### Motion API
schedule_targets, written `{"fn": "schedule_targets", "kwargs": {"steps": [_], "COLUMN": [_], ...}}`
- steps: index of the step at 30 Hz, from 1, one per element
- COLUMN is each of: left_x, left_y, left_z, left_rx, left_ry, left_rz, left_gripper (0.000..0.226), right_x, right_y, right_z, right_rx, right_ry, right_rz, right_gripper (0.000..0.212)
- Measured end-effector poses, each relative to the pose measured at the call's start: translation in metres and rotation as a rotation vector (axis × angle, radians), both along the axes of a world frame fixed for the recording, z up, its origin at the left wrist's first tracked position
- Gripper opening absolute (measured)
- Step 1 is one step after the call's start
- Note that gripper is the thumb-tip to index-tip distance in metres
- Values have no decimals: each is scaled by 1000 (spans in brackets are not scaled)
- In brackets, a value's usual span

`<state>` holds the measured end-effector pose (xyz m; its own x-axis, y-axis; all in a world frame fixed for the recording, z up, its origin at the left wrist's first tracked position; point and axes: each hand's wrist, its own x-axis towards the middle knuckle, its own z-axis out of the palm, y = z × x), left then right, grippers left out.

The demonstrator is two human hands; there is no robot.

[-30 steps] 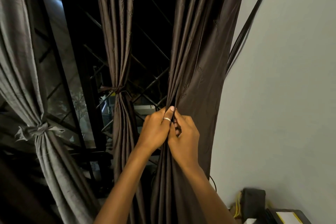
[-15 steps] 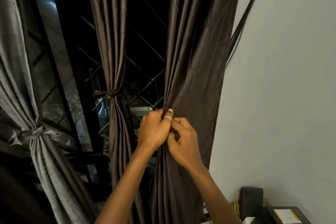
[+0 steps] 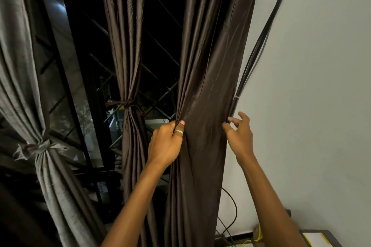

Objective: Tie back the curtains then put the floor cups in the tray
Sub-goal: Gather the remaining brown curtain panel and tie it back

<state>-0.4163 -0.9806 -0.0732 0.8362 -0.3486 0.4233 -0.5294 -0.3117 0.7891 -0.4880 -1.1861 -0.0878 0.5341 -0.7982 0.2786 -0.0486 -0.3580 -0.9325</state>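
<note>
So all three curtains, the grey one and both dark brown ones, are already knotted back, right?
Not all. In the head view the grey curtain and the middle dark brown curtain are knotted, but the right dark brown curtain hangs untied, its folds gripped by the left hand, the right hand at its far edge.

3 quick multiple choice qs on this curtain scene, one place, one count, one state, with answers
1. Where is the right hand? A. at the untied brown curtain's right edge B. on a cup C. on a tray
2. How many curtains are tied back? A. one B. two C. three
3. What is the left hand doing? A. hanging free B. pressing flat C. gripping the untied curtain's folds
Answers: 1 A, its fingers are at that edge beside the wall; 2 B, the grey curtain and the middle brown curtain are each knotted; 3 C, its fingers curl round gathered pleats.
</note>
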Motion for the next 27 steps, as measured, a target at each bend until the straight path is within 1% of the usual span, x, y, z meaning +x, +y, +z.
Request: {"fn": "schedule_targets", "kwargs": {"steps": [5,7,9,10,11,12,13,14,15,17,18,21,24,27], "left_x": [1,1,1,1,1,1,1,0,0,0,0,-2,-6,-9], "left_y": [2,2,3,3,3,4,4,4,4,3,2,-4,-11,-16], "left_z": [2,2,2,2,2,2,3,3,3,1,1,-1,-3,-7], "left_rx": [5,9,14,15,14,15,17,21,25,26,27,47,50,72], "left_ry": [-17,-18,-18,-16,-15,-18,-25,-39,-55,-80,-84,-102,-134,-156], "left_rz": [-3,-12,-21,-22,-18,-9,4,22,42,76,90,122,103,97], "left_gripper": [51,51,51,51,51,51,50,50,49,48,47,44,44,36], "right_x": [3,6,11,13,14,12,8,3,-4,-17,-22,-29,-23,-16], "right_y": [-5,-6,-10,-11,-13,-14,-12,-9,-4,15,29,71,97,109], "right_z": [-10,-7,2,7,12,17,19,19,17,8,3,-9,-12,-11], "right_rx": [3,0,10,16,6,-30,-86,-148,-207,-309,-350,-447,-450,-454], "right_ry": [-45,-58,-31,-13,5,16,7,-17,-52,-124,-160,-234,-235,-248], "right_rz": [-24,-14,21,48,59,32,-35,-126,-222,-354,-365,-283,-139,-40], "right_gripper": [58,60,63,60,51,36,22,12,8,8,10,20,28,26]}}
